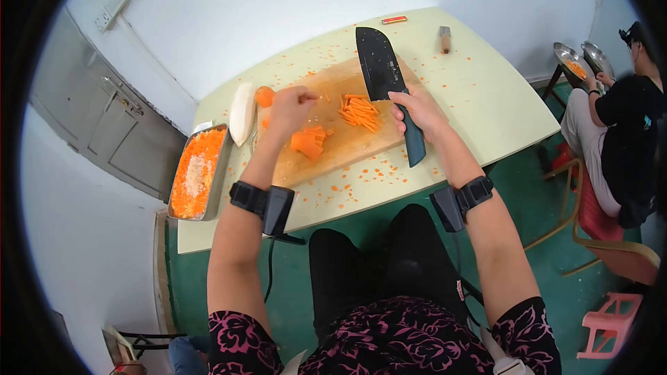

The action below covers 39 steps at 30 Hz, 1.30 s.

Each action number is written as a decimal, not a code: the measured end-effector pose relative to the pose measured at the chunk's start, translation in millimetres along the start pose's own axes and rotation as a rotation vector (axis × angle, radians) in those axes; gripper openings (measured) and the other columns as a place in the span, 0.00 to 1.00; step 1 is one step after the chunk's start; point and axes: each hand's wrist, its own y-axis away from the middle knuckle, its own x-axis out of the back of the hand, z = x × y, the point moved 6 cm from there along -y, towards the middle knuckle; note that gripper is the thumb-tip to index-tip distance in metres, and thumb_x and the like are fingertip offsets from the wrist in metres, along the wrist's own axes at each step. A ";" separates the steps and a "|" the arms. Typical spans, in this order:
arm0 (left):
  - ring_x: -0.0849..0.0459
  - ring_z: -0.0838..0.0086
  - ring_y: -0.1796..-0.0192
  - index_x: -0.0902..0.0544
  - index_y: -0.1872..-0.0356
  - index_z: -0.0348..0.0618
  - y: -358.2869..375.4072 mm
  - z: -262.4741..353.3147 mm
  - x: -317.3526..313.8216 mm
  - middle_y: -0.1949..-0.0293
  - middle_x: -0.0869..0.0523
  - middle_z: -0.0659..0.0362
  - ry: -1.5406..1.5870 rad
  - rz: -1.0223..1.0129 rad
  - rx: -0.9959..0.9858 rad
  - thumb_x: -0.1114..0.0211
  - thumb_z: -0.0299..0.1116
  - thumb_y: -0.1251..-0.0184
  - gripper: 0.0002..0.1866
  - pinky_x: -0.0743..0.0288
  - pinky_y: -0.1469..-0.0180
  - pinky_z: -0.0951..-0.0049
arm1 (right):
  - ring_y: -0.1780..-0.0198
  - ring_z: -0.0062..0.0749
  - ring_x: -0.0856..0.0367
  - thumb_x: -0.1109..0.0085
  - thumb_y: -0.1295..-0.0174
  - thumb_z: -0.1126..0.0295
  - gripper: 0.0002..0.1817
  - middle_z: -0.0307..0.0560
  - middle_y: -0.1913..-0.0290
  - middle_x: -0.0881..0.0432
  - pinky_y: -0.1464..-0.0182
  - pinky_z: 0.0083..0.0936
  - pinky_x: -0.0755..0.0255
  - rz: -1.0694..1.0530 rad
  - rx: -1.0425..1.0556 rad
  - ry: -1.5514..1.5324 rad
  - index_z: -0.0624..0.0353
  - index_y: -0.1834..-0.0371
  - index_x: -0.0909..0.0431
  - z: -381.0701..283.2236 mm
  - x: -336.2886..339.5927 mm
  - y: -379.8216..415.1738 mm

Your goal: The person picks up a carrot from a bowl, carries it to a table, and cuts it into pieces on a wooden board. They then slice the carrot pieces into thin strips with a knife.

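My right hand [417, 112] grips the dark handle of a black cleaver [379, 62], its blade raised over the right part of the wooden cutting board [333, 87]. My left hand [292, 110] is over the board's left part with its fingers pinched together; what is between them, if anything, is too small to make out. Carrot sticks [359, 112] lie in a pile between the hands. Nearer to me are carrot slices [309, 142]. A carrot piece [265, 96] rests behind my left hand, beside a peeled white radish [242, 112].
A metal tray [224, 167] of chopped carrot stands at the table's left end. A peeler [445, 40] and a small red item [394, 20] lie toward the back of the table [486, 97]. Another person [625, 111] sits at the right by metal bowls [570, 59]. A pink stool [611, 323] is lower right.
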 end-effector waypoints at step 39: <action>0.21 0.61 0.66 0.14 0.68 0.39 56.6 32.3 -33.9 0.72 0.19 0.54 -0.168 0.044 -0.318 0.33 0.25 0.49 0.06 0.27 0.61 0.67 | 0.87 0.18 0.33 0.49 0.37 0.67 0.08 0.34 0.82 0.33 0.83 0.19 0.33 -0.007 0.019 0.117 0.55 0.59 0.35 -1.5 -4.5 0.6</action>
